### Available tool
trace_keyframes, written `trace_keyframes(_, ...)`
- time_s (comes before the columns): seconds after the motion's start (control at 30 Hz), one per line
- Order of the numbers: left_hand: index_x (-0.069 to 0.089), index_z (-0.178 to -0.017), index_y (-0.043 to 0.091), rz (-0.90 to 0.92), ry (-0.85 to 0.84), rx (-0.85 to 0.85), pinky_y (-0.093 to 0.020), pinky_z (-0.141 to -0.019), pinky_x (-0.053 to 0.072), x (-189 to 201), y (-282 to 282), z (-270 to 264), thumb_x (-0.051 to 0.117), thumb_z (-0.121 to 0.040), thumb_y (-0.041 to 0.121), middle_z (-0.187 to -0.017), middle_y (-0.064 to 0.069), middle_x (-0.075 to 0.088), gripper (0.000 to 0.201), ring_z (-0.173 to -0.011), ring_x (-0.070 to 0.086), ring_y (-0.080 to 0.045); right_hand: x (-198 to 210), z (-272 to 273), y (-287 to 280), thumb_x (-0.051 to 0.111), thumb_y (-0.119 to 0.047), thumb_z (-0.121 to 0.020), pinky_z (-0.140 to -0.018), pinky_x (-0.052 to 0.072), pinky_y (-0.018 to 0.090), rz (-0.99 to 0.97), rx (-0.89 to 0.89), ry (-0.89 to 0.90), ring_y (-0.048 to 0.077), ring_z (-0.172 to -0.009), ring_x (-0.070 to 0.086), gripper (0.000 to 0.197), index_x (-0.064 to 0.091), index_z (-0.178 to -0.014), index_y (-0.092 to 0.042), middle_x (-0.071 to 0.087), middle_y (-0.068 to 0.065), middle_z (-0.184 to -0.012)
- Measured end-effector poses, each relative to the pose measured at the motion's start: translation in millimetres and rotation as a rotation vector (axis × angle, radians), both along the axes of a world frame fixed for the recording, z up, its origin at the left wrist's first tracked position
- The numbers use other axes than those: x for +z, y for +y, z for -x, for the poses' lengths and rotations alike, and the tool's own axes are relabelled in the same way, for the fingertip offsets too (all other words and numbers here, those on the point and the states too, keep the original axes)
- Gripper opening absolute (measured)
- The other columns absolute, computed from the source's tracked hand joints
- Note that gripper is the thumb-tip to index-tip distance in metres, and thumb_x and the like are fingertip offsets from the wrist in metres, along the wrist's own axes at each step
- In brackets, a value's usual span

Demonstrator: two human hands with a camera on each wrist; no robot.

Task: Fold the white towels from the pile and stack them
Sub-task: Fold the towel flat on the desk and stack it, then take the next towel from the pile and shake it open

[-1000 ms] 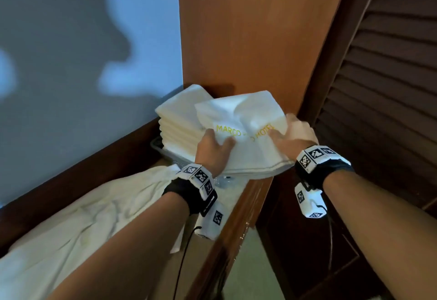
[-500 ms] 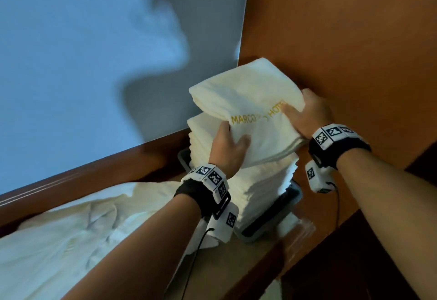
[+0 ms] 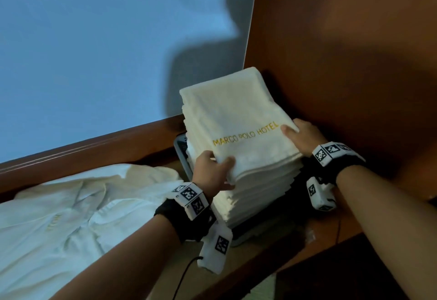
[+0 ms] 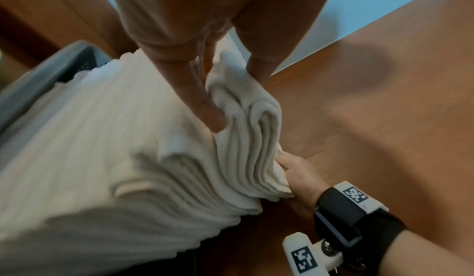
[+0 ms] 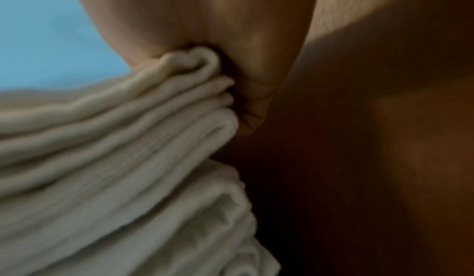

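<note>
Pale blue wall (image 3: 94, 51) fills the back of the scene above a dark wooden rail (image 3: 82, 155), and an orange-brown wooden panel (image 3: 343, 51) rises at the right, forming a corner.

At the far left, a loose pile of white towels (image 3: 71, 217) lies crumpled and unfolded on the counter (image 3: 272, 250), with faint yellow lettering showing on one fold.

Next comes the left hand (image 3: 211, 170), a black strap and white marker blocks on its wrist. It grips the near left corner of the folded towel (image 3: 238, 129): the thumb lies on top of the cloth and the fingers are tucked beneath the edge. In the left wrist view the fingers (image 4: 202, 98) press into the layered folds of that corner.

In the middle, the folded towel sits flat on top of the stack of folded towels (image 3: 255, 195), roughly squared with it, its yellow words "MARCO POLO HOTEL" facing up. The stack stands in a grey tray (image 3: 181, 143) set into the corner, close to the panel; the tray's rim shows behind the stack at the left.

At the right, the right hand (image 3: 303, 136) holds the towel's right edge beside the end of the lettering, fingers laid on top. The right wrist view is blurred, yet shows the thumb (image 5: 256, 102) pressed against the rolled edges of the top layers, so the cloth is pinched there.
</note>
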State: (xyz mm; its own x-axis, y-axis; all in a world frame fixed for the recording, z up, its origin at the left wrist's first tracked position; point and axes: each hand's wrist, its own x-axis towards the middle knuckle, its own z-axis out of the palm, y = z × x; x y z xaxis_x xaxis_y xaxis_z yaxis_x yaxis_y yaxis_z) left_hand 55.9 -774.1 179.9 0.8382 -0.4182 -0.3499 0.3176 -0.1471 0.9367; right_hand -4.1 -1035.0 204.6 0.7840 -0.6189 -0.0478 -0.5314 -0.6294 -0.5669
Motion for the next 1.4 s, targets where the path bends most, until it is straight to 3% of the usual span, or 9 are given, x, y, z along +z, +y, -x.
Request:
trace_keyframes(0.17,0.053,-0.113,0.005,-0.047,0.057,-0.040,-0.054,-0.066,0.061,-8,10,16,0.077,-0.087,0.025,-0.106,-0.017,0.067,0.041,-0.082,0.072,-0.033,-9,11,-2,0.056,-0.047,-0.095,-0.080,0.044,0.036,0.082,0.046,0.248,0.028,-0.094,0.057,0.041,0.057,-0.111,-0.010,0.063,0.013,-0.116)
trace_keyframes(0.27,0.045,-0.132,0.008,-0.287,-0.353,0.027,-0.044,-0.094,0.053,-1,13,-7,0.072,-0.086,0.048,-0.127,-0.012,0.056,0.067,-0.106,0.062,-0.027,-6,11,11,0.060,-0.045,-0.092,-0.092,0.045,0.044,0.314,0.015,0.135,0.036,-0.115,0.050,0.050,0.050,-0.131,-0.014,0.050,0.013,-0.132)
trace_keyframes(0.37,0.035,-0.146,0.014,-0.479,-0.830,0.002,-0.043,-0.110,0.036,20,10,-44,0.059,-0.091,0.056,-0.147,-0.010,0.036,0.074,-0.133,0.039,-0.031,-6,10,43,0.059,-0.047,-0.089,-0.092,0.040,0.044,0.555,0.110,0.000,0.034,-0.116,0.045,0.052,0.052,-0.130,-0.016,0.048,0.009,-0.133)
trace_keyframes(0.5,0.021,-0.156,0.024,-0.847,-1.196,-0.367,-0.050,-0.121,0.019,29,-13,-102,0.040,-0.092,0.070,-0.165,-0.005,0.017,0.081,-0.152,0.014,-0.029,-15,4,75,0.034,-0.079,-0.081,-0.107,0.028,0.053,0.532,0.243,0.181,0.032,-0.136,0.029,0.073,0.037,-0.142,-0.037,0.029,0.003,-0.153)
trace_keyframes(0.63,0.001,-0.158,0.037,-1.086,-1.211,-0.602,-0.052,-0.123,0.009,20,-30,-150,0.030,-0.086,0.083,-0.168,0.001,-0.006,0.090,-0.154,-0.004,-0.028,-25,-10,76,0.024,-0.093,-0.074,-0.115,-0.006,0.064,0.287,0.270,0.340,0.036,-0.149,-0.014,0.090,0.005,-0.151,-0.051,-0.015,0.003,-0.164)
trace_keyframes(0.77,-0.001,-0.158,0.039,-1.061,-1.096,-0.650,-0.048,-0.124,0.010,4,-41,-171,0.033,-0.085,0.083,-0.168,0.001,-0.011,0.092,-0.154,-0.005,-0.028,-42,-28,67,0.019,-0.096,-0.070,-0.115,-0.011,0.064,0.241,0.266,0.387,0.034,-0.148,-0.022,0.092,-0.002,-0.150,-0.055,-0.023,0.003,-0.163)
trace_keyframes(1.2,0.014,-0.158,0.036,-1.055,-1.021,-0.729,-0.043,-0.124,0.008,23,-16,-165,0.047,-0.091,0.071,-0.168,0.001,-0.003,0.082,-0.155,0.002,-0.026,-33,-18,66,0.022,-0.096,-0.070,-0.118,-0.004,0.059,0.275,0.257,0.466,0.029,-0.151,-0.015,0.092,0.002,-0.150,-0.055,-0.018,-0.004,-0.164)
trace_keyframes(1.33,0.026,-0.155,0.035,-1.108,-1.127,-0.642,-0.045,-0.114,0.032,34,40,-144,0.053,-0.092,0.061,-0.166,-0.007,0.011,0.073,-0.146,0.030,-0.034,-13,-14,79,0.038,-0.081,-0.082,-0.115,0.023,0.054,0.307,0.160,0.490,0.034,-0.146,0.023,0.078,0.029,-0.149,-0.041,0.018,0.004,-0.163)
trace_keyframes(1.4,0.035,-0.150,0.030,-1.119,-1.136,-0.596,-0.047,-0.107,0.040,39,79,-134,0.055,-0.092,0.052,-0.161,-0.008,0.021,0.065,-0.137,0.041,-0.037,4,-13,94,0.048,-0.061,-0.087,-0.097,0.044,0.042,0.364,0.146,0.493,0.035,-0.125,0.052,0.059,0.051,-0.135,-0.027,0.047,0.010,-0.145)
